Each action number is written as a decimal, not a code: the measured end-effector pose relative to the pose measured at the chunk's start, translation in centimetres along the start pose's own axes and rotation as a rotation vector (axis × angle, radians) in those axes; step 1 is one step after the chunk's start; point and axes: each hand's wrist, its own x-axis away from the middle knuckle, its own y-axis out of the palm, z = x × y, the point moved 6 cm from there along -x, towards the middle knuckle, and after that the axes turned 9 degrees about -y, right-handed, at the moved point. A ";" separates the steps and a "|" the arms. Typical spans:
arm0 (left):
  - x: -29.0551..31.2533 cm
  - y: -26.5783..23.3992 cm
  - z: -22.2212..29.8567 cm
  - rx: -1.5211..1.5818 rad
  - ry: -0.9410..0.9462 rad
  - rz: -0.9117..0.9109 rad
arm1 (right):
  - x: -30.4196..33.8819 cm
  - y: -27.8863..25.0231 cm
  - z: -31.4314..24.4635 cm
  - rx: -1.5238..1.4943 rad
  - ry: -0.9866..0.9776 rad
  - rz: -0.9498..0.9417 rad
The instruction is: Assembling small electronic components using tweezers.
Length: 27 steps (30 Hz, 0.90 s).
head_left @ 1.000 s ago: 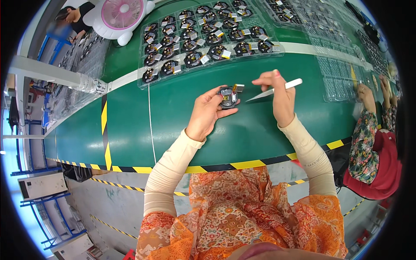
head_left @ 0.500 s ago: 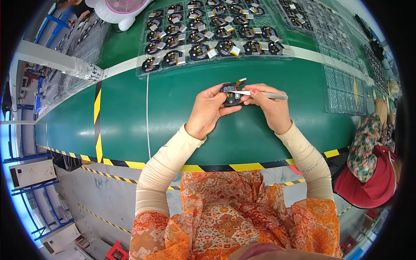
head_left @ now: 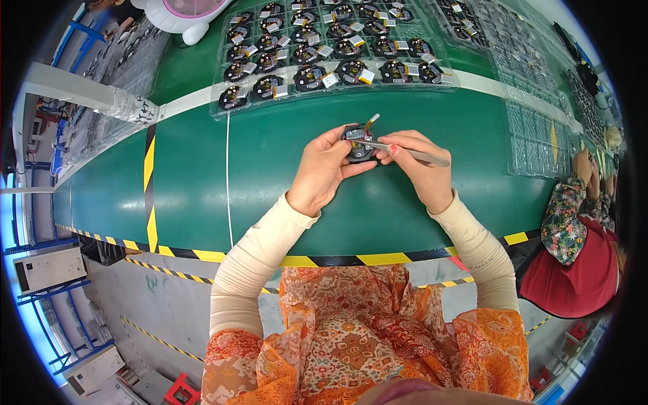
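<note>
My left hand (head_left: 325, 162) grips a round black device housing (head_left: 356, 152) by its left side, thumb on top and fingers beneath. Inside the housing small electronic parts show, too fine to name. A small silvery battery (head_left: 372, 120) sticks up from its far edge. Pinched in my right hand (head_left: 422, 169) are metal tweezers (head_left: 425, 157). Their tips reach into the housing near my left thumb; whether they clasp anything is too small to tell. The right fingertips rest close to the housing's right edge.
A clear plastic tray (head_left: 270, 104) with many similar housings and batteries lies beyond my hands on the green table (head_left: 283, 223). Stacked clear trays (head_left: 533, 142) stand at right. A co-worker's flowered sleeve (head_left: 565, 219) is at far right. A white-pink fan-like object (head_left: 185, 20) stands at the back.
The tweezers have tilted, their rear end dropping slightly toward me. The battery on the housing appears turned more upright. At right, the co-worker's arm has shifted.
</note>
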 end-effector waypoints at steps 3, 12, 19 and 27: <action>0.0 0.1 0.1 -0.003 0.006 -0.023 | 0.2 0.1 -0.3 0.024 -0.064 -0.011; 0.1 0.3 0.1 0.000 -0.004 -0.028 | 0.3 0.3 -0.7 0.097 -0.057 -0.070; -0.1 0.3 0.0 0.028 0.012 -0.028 | 0.5 0.6 -0.8 0.181 -0.143 -0.139; 0.1 0.4 0.1 -0.032 -0.001 -0.021 | -0.2 -0.5 0.4 -0.115 0.137 0.002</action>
